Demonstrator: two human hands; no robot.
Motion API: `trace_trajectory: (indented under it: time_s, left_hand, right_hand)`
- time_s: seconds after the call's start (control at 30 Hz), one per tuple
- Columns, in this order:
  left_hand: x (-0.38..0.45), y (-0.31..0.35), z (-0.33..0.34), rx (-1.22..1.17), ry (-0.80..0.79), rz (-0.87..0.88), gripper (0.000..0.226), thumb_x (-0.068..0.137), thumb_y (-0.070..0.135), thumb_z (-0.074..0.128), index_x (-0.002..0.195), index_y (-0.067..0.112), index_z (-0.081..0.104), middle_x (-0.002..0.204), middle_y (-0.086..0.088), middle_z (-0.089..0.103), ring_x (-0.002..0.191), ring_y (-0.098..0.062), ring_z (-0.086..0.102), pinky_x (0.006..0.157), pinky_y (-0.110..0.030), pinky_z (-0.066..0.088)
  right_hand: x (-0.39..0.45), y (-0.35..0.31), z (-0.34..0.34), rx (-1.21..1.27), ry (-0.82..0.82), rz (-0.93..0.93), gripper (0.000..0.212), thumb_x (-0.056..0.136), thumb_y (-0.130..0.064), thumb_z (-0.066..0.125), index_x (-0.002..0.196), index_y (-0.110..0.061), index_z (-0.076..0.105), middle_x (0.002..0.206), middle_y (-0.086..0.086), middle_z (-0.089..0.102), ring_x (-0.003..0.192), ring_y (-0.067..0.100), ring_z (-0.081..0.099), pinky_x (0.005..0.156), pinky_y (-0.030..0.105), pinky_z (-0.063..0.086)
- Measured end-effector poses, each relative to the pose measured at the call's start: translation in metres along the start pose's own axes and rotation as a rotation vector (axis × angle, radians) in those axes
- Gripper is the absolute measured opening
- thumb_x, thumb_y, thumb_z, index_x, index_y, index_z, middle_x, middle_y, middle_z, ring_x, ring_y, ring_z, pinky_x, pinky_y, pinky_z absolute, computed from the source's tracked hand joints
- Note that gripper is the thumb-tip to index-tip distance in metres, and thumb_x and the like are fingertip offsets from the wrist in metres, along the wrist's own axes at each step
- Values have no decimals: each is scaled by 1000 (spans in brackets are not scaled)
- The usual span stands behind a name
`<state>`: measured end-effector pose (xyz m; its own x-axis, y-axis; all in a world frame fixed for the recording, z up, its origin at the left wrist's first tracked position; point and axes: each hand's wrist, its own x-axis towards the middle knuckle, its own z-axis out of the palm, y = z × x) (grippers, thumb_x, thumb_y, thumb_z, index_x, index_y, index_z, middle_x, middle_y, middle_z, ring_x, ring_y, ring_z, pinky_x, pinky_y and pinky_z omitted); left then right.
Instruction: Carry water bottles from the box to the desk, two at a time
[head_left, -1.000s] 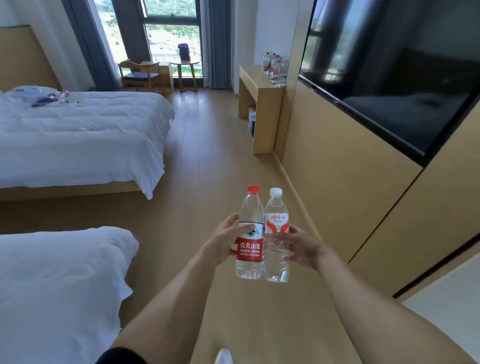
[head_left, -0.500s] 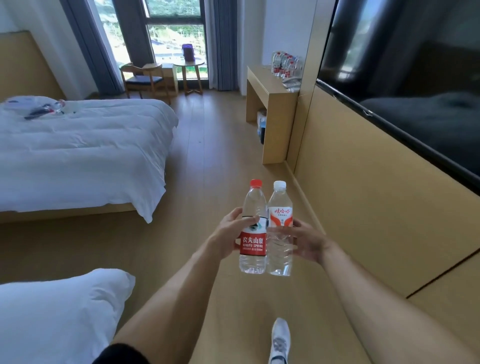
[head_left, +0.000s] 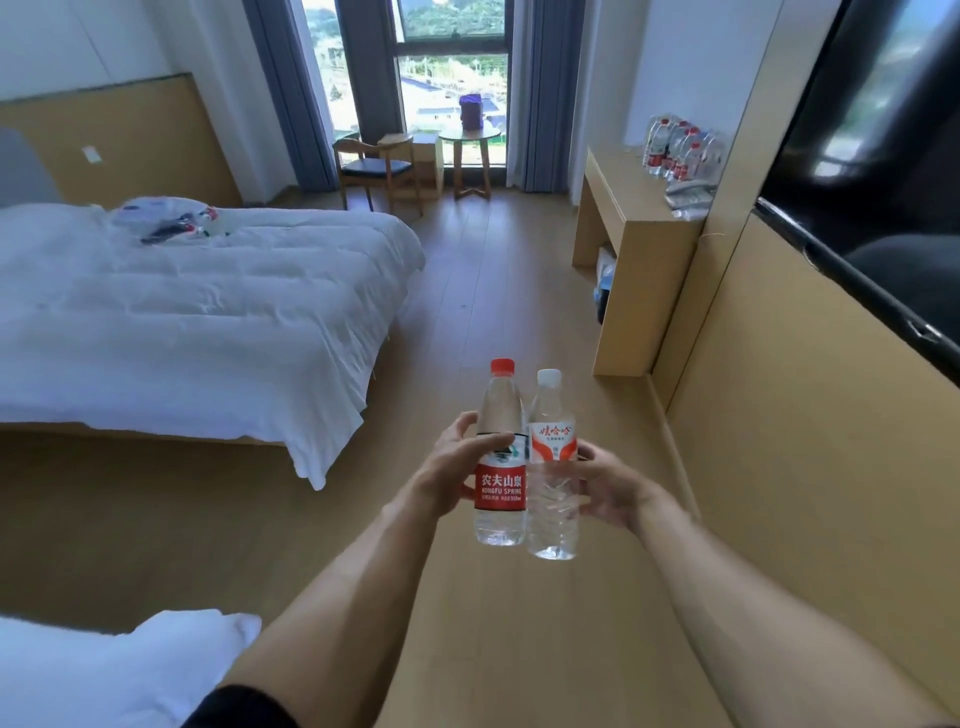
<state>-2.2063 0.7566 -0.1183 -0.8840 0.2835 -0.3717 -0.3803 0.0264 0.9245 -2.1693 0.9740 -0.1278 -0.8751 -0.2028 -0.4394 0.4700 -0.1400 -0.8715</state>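
Closer now is the long wooden desk (head_left: 631, 208). My left hand (head_left: 452, 467) grips the red-capped clear bottle (head_left: 500, 457); my right hand (head_left: 610, 486) probably grips the white-capped clear bottle (head_left: 552, 467). Nearly there.

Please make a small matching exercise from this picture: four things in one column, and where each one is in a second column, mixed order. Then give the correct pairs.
Things
1. red-capped bottle
2. white-capped bottle
3. group of bottles
4. purple container

Places
A. on the round table by the window
B. in the grip of the right hand
C. on the desk, far end
D. in the grip of the left hand

Pairs: 1-D, 2-B, 3-C, 4-A
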Motion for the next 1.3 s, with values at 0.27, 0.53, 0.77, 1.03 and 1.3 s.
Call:
trace_trajectory:
  time_s: [0.27,0.53,0.77,1.03,1.3]
  left_hand:
    - [106,49,4,6,32,7,68,86,30,78,143,26,40,118,-15,67,100,-32,72,84,-51,60]
    - [242,81,0,-10,-2,-6,67,85,30,79,140,24,42,118,-14,67,100,-34,72,85,-53,60]
    - [391,145,-16,-7,-74,-11,70,85,29,79,143,24,40,120,-14,66,101,-34,71,83,-53,60]
    - [528,210,-29,15,-159,-13,69,84,29,80,142,25,42,121,-15,66,102,-35,71,84,-54,60]
    - [643,249,-42,29,-145,-13,69,83,30,80,141,25,42,121,-16,65,103,-36,70,89,-60,56]
  right_hand:
    - [93,-72,-46,-13,-24,-7,65,74,-14,82,133,-12,56,124,15,68,116,36,64,97,56,51]
    - [197,-127,-95,-31,5,-29,60,81,-13,78,136,-10,54,130,18,65,122,40,60,105,63,44]
    - [316,-203,-134,-15,101,-25,57,82,-14,79,134,-13,55,125,15,68,118,37,64,104,64,44]
    - [427,-276,-174,30,157,-45,59,81,-14,80,135,-14,55,125,14,69,117,36,65,104,63,45]
    - [540,-326,-219,33,110,-40,69,73,-18,86,135,-14,56,126,15,68,119,37,63,104,64,44]
